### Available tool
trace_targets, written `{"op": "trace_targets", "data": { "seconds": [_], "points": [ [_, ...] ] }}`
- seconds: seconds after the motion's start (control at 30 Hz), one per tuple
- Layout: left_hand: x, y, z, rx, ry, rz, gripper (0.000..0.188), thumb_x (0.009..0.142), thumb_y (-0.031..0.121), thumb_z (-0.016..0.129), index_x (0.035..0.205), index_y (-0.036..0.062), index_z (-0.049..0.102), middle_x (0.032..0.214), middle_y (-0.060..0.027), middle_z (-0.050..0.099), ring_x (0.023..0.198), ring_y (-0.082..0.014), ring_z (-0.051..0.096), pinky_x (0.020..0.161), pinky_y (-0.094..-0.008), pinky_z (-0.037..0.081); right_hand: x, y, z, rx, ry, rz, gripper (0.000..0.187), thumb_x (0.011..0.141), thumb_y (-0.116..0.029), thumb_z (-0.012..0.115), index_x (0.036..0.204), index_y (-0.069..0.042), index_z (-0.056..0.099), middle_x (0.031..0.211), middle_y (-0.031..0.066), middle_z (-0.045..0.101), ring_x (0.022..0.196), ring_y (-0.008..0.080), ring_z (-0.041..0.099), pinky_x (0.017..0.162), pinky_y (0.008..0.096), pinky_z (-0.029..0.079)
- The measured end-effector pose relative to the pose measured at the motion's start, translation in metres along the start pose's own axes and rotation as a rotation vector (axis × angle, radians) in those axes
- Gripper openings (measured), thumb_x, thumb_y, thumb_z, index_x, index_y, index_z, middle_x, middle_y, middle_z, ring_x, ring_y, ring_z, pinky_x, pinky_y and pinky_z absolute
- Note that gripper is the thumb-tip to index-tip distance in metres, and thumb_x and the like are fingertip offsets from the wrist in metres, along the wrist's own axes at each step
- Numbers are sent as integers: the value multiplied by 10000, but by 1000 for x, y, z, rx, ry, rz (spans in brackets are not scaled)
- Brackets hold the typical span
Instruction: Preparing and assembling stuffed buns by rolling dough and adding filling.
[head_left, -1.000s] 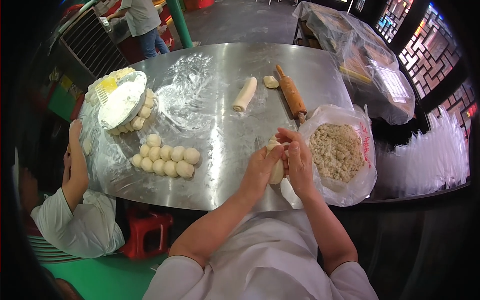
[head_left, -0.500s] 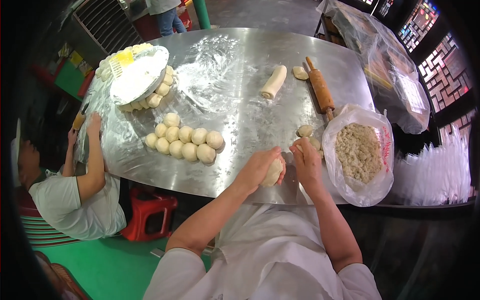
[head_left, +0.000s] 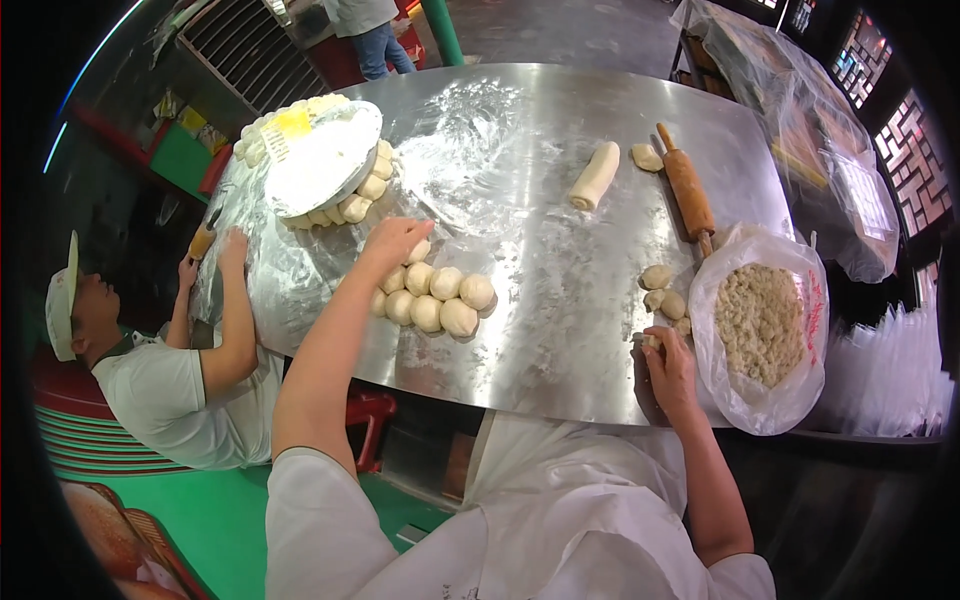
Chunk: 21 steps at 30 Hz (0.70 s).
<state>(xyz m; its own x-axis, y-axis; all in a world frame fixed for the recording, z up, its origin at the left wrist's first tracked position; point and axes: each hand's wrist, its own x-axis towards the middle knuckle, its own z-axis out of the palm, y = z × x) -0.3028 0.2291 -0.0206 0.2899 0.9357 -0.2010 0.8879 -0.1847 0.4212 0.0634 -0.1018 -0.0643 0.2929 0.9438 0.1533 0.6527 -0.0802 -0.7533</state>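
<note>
Steel tabletop point(head_left: 570, 290), floury in patches, spreads across my remote view. I see the left hand point(head_left: 396, 245) over the far-left end of the grouped dough balls point(head_left: 447, 284), fingers bunched together (whether clamped on one, I can't tell from here). The right hand point(head_left: 672, 372) is near the dough bits point(head_left: 673, 304), left of the bag point(head_left: 772, 415), fingers curled; their grip is unclear.

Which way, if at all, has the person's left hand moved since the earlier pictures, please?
Yes: judged against the steel table, the left hand has moved leftward and away from the body, reaching the cluster of dough balls.
</note>
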Motion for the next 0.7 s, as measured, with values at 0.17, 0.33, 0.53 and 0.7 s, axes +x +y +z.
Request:
{"op": "trace_targets", "data": {
  "seconds": [0.17,0.33,0.53,0.7],
  "points": [
    [-5,-6,5,173,-70,136,557,998,539,442,1024,37,681,1088,-169,687,1012,-390,614,988,-458,410,-5,6,-1,77,81,17,218,893,-38,655,1107,-36,612,946,161,617,878,365,620,772,421,490],
    [13,52,4,148,-177,151,426,995,418,523,1178,57,657,1154,-150,661,1053,-331,632,957,-428,455,-5,3,0,19,83,-3,234,898,-38,655,1128,-43,609,947,164,602,884,372,610,778,433,490],
    [50,206,66,-201,-128,642,422,917,242,666,1306,87,612,1240,-130,629,1140,-292,611,989,-407,472,-6,6,-3,70,25,27,267,911,-23,645,1171,-40,583,1021,180,590,914,391,609,783,441,503],
    [113,304,147,-214,52,820,567,887,210,690,1418,118,515,1440,-135,495,1312,-348,485,1084,-414,412,-8,5,-2,96,29,-8,277,904,2,643,1169,-38,576,1033,176,589,939,387,616,791,441,517]
  ]
}}
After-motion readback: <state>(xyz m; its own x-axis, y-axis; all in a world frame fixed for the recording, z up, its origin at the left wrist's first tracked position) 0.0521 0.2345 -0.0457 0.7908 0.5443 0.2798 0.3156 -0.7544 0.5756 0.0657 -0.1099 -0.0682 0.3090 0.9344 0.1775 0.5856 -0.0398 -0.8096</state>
